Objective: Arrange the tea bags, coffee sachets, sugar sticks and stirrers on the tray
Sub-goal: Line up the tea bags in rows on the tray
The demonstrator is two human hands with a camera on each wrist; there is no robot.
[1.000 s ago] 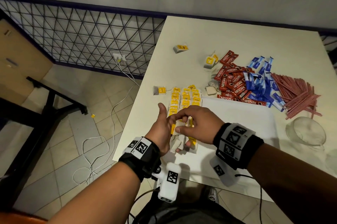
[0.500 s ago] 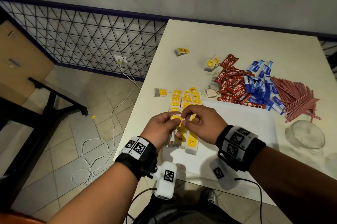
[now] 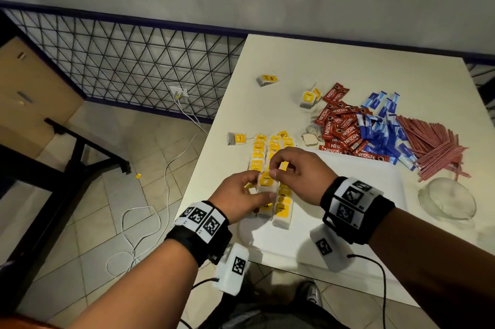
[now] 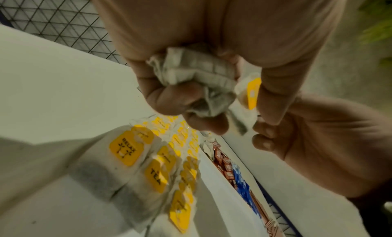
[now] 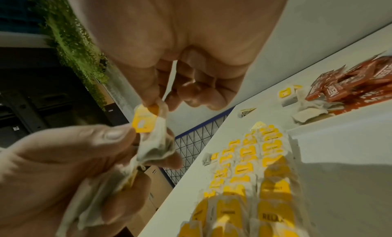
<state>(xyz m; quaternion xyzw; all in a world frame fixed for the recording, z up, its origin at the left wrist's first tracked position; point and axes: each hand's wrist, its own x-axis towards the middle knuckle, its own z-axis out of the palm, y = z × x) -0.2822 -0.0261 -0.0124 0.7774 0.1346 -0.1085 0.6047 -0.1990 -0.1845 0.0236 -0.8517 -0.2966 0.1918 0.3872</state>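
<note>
My left hand (image 3: 241, 194) grips a bunch of white tea bags (image 4: 197, 76) in its curled fingers, above the white tray's (image 3: 348, 194) left end. My right hand (image 3: 294, 170) pinches the top tea bag (image 3: 266, 181) of that bunch by its yellow tag (image 5: 144, 121). Under both hands, rows of tea bags with yellow tags (image 3: 273, 146) lie along the tray's left side. Red coffee sachets (image 3: 342, 127), blue sugar sticks (image 3: 383, 127) and red stirrers (image 3: 434, 146) lie heaped on the table beyond the tray.
Loose tea bags lie at the table's left edge (image 3: 237, 138), further back (image 3: 265, 79) and by the sachets (image 3: 308, 98). A glass bowl (image 3: 447, 200) stands right of the tray. The table's left edge drops to a tiled floor with a white cable (image 3: 150, 216).
Both hands have risen off the tea bag rows. The left hand has closed round a bunch of tea bags and the right now pinches the top one by its tag.
</note>
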